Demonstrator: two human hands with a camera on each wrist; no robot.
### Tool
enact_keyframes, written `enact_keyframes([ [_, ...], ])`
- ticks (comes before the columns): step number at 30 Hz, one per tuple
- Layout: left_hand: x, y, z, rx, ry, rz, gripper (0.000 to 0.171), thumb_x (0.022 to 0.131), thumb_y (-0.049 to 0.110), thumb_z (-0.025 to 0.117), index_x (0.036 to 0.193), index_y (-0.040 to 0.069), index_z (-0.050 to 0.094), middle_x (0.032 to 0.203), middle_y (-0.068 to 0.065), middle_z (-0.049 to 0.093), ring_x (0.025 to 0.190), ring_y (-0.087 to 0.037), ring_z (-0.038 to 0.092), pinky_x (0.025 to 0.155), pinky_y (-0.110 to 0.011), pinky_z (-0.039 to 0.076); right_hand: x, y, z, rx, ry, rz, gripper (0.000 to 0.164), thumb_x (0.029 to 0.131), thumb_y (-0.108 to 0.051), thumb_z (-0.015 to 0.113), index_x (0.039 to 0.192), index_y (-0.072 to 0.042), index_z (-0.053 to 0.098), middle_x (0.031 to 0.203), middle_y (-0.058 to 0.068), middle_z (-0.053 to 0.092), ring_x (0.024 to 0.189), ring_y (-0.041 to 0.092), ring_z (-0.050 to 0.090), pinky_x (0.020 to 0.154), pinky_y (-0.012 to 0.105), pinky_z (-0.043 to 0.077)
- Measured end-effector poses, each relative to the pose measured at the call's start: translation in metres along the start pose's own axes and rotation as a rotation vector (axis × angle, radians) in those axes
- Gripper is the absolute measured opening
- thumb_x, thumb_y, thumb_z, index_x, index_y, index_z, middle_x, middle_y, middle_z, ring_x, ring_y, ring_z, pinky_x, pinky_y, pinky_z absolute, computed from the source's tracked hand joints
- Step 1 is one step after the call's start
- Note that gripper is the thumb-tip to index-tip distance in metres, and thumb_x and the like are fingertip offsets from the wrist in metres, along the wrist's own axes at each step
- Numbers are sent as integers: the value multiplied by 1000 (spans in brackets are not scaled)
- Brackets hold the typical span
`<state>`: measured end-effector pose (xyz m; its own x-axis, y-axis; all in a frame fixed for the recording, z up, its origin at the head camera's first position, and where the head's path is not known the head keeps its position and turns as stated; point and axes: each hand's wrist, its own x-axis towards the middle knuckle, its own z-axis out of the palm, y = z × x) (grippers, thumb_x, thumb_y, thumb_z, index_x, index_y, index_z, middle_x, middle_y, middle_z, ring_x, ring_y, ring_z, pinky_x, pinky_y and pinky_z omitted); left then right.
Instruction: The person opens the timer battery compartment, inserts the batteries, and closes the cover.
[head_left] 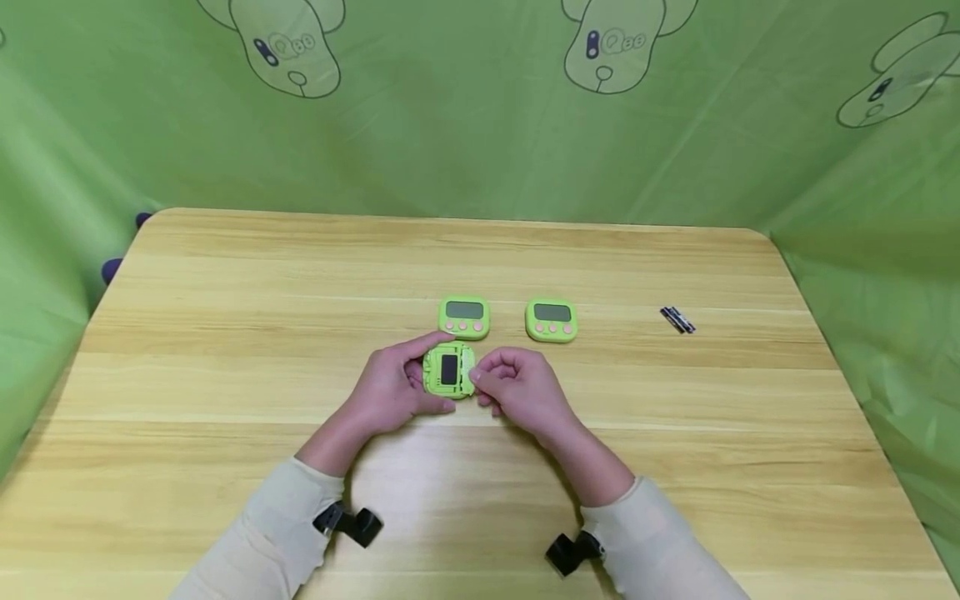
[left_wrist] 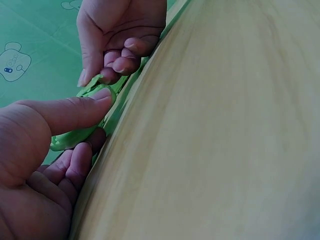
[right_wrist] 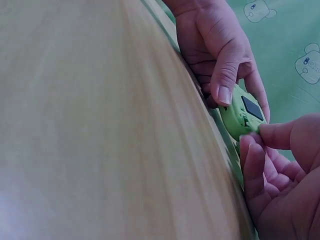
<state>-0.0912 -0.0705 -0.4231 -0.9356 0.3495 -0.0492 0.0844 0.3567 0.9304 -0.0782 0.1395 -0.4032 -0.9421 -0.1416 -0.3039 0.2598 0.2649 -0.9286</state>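
Note:
A green digital timer [head_left: 433, 377], turned back side up with a black rectangle on its back, is held over the table's middle. My left hand [head_left: 392, 385] grips it by its edges, the thumb on the near side and fingers on the far side. With thumb and fingertips, my right hand [head_left: 525, 392] pinches a small green battery cover [head_left: 467, 367] at the timer's right end. In the left wrist view the cover [left_wrist: 95, 81] stands tilted up from the body. My right fingertips partly hide that end in the right wrist view.
Two more green timers lie face up behind my hands, one [head_left: 464, 310] just beyond the held one and one [head_left: 552, 313] to its right. Small dark batteries [head_left: 677, 320] lie farther right on the wooden table [head_left: 300, 275]. A green curtain [head_left: 465, 150] hangs behind.

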Motion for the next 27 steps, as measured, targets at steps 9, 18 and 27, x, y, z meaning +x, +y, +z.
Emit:
enact_keyframes([
  [9,0,-2,0,-10,-6,7,85,63,6,96,139,21,61,69,-4,57,63,-18,55,53,-29,48,0,1,2,-32,49,-29,10,90,-4,73,95,4,68,76,12,65,62,23,64,52,27,53],
  [18,-1,-1,-1,9,-4,13,85,63,6,96,139,22,61,67,-3,57,62,-18,55,53,-29,48,1,-1,2,-22,69,-9,9,87,-3,76,91,-1,69,74,12,66,62,23,65,52,27,53],
  [27,-1,-2,-1,11,-9,16,85,63,5,95,139,21,61,66,-2,56,61,-16,54,53,-28,47,3,0,2,15,85,0,10,83,-2,79,89,0,70,72,13,68,61,22,66,53,28,54],
])
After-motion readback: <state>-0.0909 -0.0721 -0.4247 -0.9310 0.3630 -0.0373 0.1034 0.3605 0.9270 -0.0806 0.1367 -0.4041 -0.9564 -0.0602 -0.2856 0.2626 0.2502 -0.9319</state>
